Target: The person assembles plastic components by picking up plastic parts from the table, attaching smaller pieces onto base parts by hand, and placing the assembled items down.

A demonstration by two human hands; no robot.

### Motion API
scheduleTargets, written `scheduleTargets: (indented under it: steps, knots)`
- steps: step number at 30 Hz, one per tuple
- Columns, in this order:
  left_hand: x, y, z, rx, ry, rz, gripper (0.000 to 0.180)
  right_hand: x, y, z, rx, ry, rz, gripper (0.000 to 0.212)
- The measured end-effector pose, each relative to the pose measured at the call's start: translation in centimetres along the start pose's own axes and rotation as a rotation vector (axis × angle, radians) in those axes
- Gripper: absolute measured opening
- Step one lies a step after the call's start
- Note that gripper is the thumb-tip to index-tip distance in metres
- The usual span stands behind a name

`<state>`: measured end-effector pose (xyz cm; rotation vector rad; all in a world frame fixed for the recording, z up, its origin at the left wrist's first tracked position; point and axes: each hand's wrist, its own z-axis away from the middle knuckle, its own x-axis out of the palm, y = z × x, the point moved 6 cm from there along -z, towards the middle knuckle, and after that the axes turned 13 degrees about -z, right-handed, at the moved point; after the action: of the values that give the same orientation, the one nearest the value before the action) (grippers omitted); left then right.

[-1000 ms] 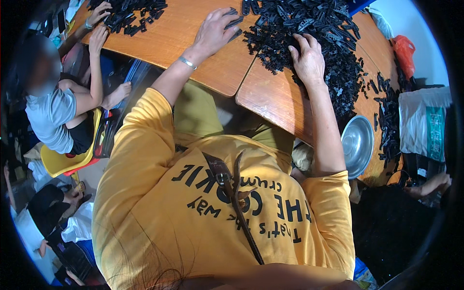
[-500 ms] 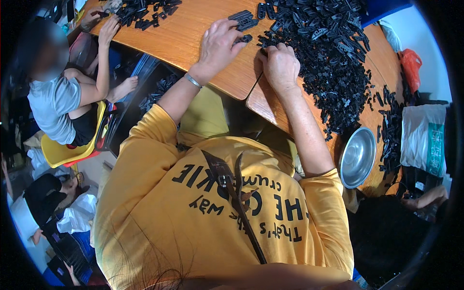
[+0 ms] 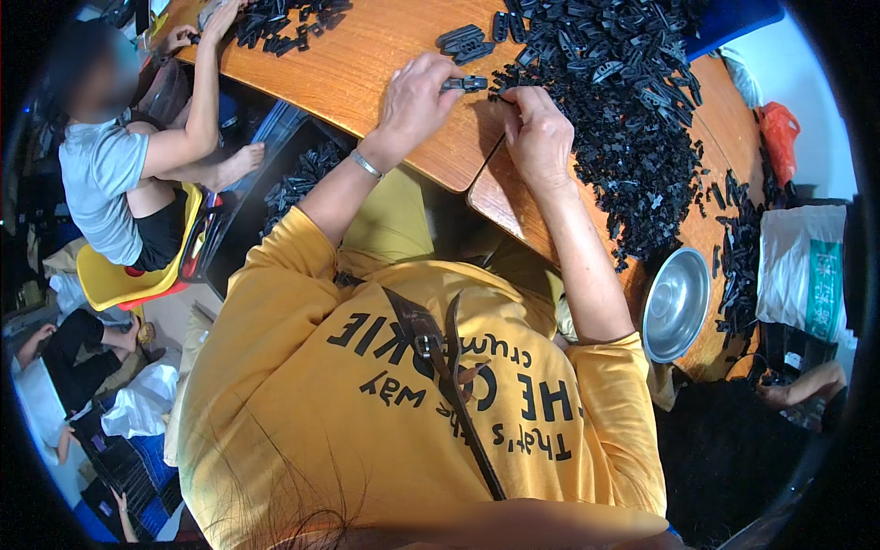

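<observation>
A small black oblong plastic part is pinched between the thumb and fingers of my left hand, just above the wooden table. My right hand is beside it at the near edge of a heap of tiny black plastic pieces. Its thumb and fingertips are drawn together, and I cannot make out what is in them. Beyond my left hand lies a small row of longer black plastic parts, with more black parts to its right.
Larger black parts are heaped at the far side. A metal bowl sits at the right table edge, near more black strips. A seated co-worker handles pieces at the left. A crate of black parts stands below the table edge.
My left hand has turned, showing the black part between its fingers more plainly. My right hand has shifted slightly back toward me from the heap of tiny pieces.
</observation>
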<state>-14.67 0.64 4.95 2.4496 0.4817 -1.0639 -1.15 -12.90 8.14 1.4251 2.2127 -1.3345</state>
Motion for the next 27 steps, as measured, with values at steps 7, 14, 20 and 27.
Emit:
scheduleTargets:
  steps: [7,14,20,27]
  knots:
    - [-0.5,2.7,-1.4,-0.160,-0.158,0.592,0.024,-1.3,-0.8,-0.4,-0.044,0.100,-0.177,0.017]
    - [0.4,2.8,-1.1,-0.294,-0.300,0.909,0.026,-2.4,-1.0,0.2,-0.025,0.113,-0.280,0.017]
    - [0.8,3.1,-0.6,-0.311,-0.396,0.999,0.026,-2.5,-1.7,0.0,-0.025,0.090,-0.347,0.017]
    - [0.3,3.3,-0.7,-0.280,-0.451,0.989,0.027,-2.4,-2.3,-1.1,-0.119,-0.008,-0.260,0.016]
